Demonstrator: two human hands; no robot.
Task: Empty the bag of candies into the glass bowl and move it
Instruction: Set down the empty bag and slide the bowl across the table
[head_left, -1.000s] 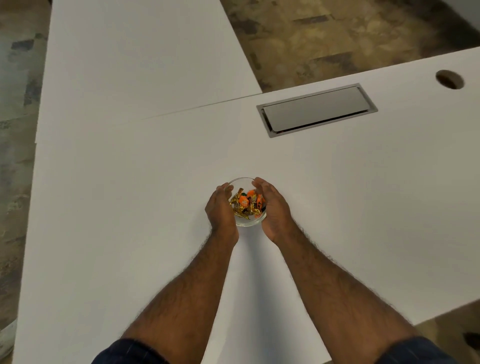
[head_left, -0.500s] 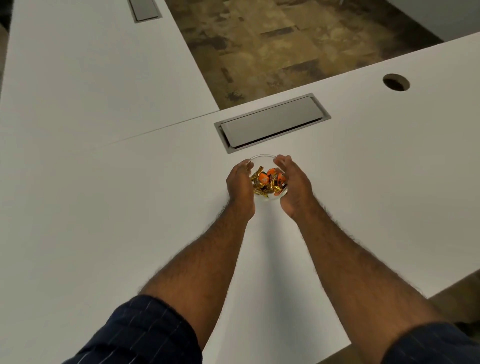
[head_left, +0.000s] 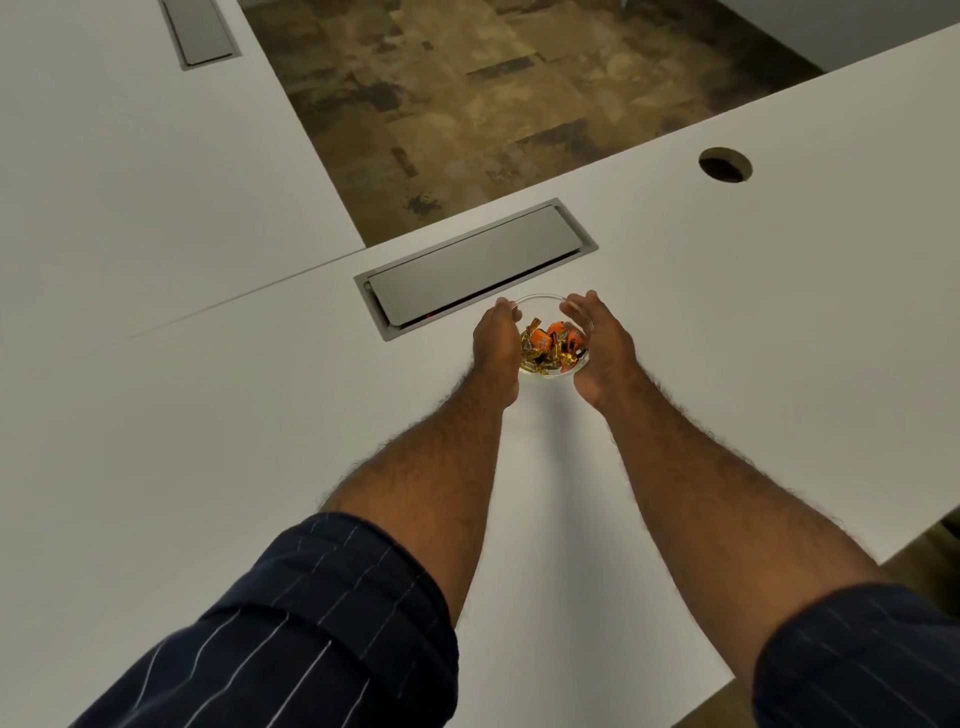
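The glass bowl (head_left: 540, 304) stood on the white worktop (head_left: 208, 415), just beside the near long edge of a grey metal hatch (head_left: 475, 265) set flush into the surface. The bowl held wrapped candies (head_left: 550, 347), gold foil pieces on the left and orange ones toward the right.

The left hand (head_left: 496, 345) was cupped against the bowl's left wall, fingers curled round its far rim. The right hand (head_left: 602, 345) was cupped against the right wall in the same manner, fingertips reaching the far rim. Both hands were grasping the bowl between them; whether the bowl's base was resting on the worktop or was raised just clear of it could not be told.

Both forearms were bare and extended forward from dark sleeves (head_left: 322, 623) with thin pale stripes, rolled above the elbow.

A round cable hole (head_left: 724, 164) was cut through the worktop far to the right, well apart from the bowl. A second grey hatch (head_left: 200, 31) lay in an adjoining white worktop at upper left. Mottled brown flooring (head_left: 493, 104) showed between the 2 surfaces.
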